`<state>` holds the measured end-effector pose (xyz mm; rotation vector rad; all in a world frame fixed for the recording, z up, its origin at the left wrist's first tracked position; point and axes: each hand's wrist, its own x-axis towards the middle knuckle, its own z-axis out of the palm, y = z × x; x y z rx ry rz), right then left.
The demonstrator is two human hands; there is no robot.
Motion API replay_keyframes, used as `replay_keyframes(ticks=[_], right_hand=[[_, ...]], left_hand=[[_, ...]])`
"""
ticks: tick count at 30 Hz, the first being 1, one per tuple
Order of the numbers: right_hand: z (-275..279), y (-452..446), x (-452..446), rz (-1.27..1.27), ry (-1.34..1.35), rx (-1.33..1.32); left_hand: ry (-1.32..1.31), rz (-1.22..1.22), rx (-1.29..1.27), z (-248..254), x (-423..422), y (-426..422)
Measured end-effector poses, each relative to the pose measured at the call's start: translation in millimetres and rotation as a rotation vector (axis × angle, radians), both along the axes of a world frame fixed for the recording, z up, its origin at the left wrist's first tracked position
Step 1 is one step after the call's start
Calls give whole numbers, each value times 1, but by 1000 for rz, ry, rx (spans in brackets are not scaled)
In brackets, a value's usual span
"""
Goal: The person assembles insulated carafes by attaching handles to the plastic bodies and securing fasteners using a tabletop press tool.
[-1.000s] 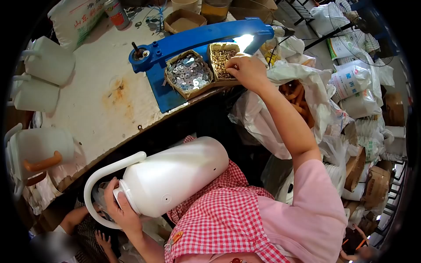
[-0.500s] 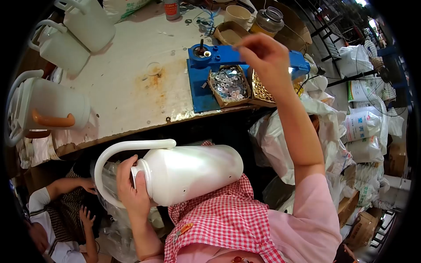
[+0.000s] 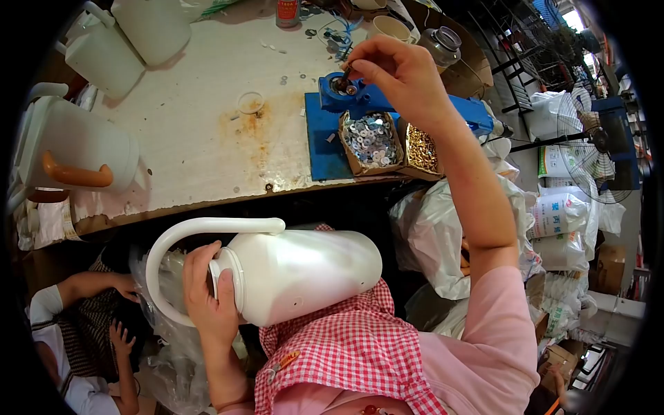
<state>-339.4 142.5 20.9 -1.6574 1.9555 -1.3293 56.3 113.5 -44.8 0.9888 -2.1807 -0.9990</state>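
My left hand point(image 3: 213, 294) grips the neck of a white pot body point(image 3: 311, 273) with a curved handle, which lies on its side across my lap. Up at the blue tool point(image 3: 443, 104), my right hand point(image 3: 398, 72) has its thumb and fingertips pinched together at the dark upright pin; what they hold, if anything, is too small to make out. Below the blue arm stand a box of grey washers point(image 3: 371, 140) and a box of brass-coloured rivets point(image 3: 421, 149).
White jugs point(image 3: 83, 145) stand at the table's left. A spray can point(image 3: 287, 12), a cup point(image 3: 389, 28) and a glass jar point(image 3: 443, 45) are at the back. Plastic bags point(image 3: 436, 235) hang at the right. A co-worker's hands point(image 3: 123, 337) show at lower left.
My right hand has moved from the rivet box, left and up, to the pin of the blue tool. My left hand keeps hold of the pot body; the view has shifted.
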Motion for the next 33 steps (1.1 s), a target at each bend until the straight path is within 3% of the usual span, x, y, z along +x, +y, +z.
replay_keyframes(ticks=[5,7,8,9,11,13,15,17,19,22,23,24,25,27,29,31,33], right_hand=[[5,-2,-1,-18,150,81],[-3,2,1,99,-33,-104],[-9,10,6,15,-63,-173],[-16,23,10,10,-63,-169],[-35,60,15,-135,-322,24],[-67,82,15,-161,-222,328],[-86,89,15,-202,116,491],[-106,87,7,-180,141,445],[-114,80,1,-113,405,483],[-150,73,-11,-91,336,535],[-123,76,0,-124,480,594],[-164,70,-9,-170,562,679],[-164,75,-6,-186,565,475],[-139,85,16,-326,608,249],[-117,112,43,-444,325,68],[-109,161,73,-400,-164,-30],[-141,212,104,-473,-372,88]], left_hand=[[8,-2,24,-5,-1,-1],[17,-13,40,-7,1,1],[22,-8,41,-7,1,2],[28,5,41,-7,1,1],[11,7,47,-8,3,1],[50,22,75,-10,2,2],[18,3,75,-8,-1,0],[-8,-13,64,-8,-6,-4],[-21,-8,71,-10,-10,-6],[-88,62,61,-12,-4,-4],[-32,40,126,-19,-4,-5],[51,50,163,-35,4,-7],[121,7,248,-50,14,-17],[-27,7,252,-44,11,-30],[-147,-22,55,-3,-27,-16],[-174,-121,40,-18,-29,-32],[-146,-182,50,-23,-35,-36]])
